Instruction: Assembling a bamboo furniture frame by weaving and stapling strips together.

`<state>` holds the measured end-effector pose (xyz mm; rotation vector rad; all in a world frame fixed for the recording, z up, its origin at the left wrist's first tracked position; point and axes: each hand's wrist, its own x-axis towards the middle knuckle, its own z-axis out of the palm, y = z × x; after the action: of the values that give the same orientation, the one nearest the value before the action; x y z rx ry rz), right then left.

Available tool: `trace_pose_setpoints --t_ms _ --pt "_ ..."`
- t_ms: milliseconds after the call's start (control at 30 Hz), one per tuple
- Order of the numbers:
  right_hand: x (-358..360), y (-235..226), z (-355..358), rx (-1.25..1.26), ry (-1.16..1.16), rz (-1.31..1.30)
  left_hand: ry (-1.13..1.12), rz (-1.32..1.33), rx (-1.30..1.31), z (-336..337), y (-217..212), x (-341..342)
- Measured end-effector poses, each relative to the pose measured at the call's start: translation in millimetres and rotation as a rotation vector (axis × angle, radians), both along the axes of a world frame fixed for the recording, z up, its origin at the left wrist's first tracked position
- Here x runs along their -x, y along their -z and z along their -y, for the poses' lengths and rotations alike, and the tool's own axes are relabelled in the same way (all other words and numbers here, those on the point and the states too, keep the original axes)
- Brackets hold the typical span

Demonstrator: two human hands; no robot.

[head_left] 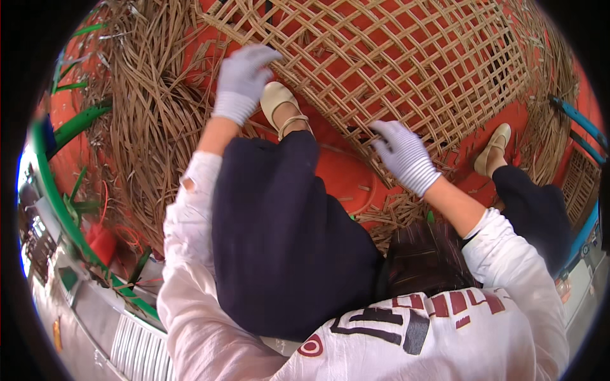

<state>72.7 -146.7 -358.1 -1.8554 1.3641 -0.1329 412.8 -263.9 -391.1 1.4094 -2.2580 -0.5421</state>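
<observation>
A woven lattice panel of tan strips (406, 57) lies over the red surface in front of me, its near edge running slantwise toward me. My left hand (244, 76), in a pale striped knit glove, is by the panel's left edge with its fingers stretched out and slightly bent. Nothing shows in it. Lower on the same edge, my right hand (401, 152) wears a matching glove. Its finger and thumb are apart at the panel's rim; whether the fingertips touch the strips I cannot tell.
A big heap of loose tan strips (143, 114) lies at the left, and more strips (543, 127) at the right. My cream shoes (281, 105) rest on the red surface (343, 171) near the panel. Green tubing (63, 213) curves along the left; a blue bar (578, 120) is at the right.
</observation>
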Motion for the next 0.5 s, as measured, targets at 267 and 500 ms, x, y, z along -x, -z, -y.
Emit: trace_pose_setpoints --t_ms 267,500 --pt "-52 19 -13 0.004 -0.08 -0.088 -0.034 0.197 0.088 -52 21 37" --pt "-60 22 -12 -0.046 -0.119 -0.089 -0.02 0.124 0.116 -50 36 34"
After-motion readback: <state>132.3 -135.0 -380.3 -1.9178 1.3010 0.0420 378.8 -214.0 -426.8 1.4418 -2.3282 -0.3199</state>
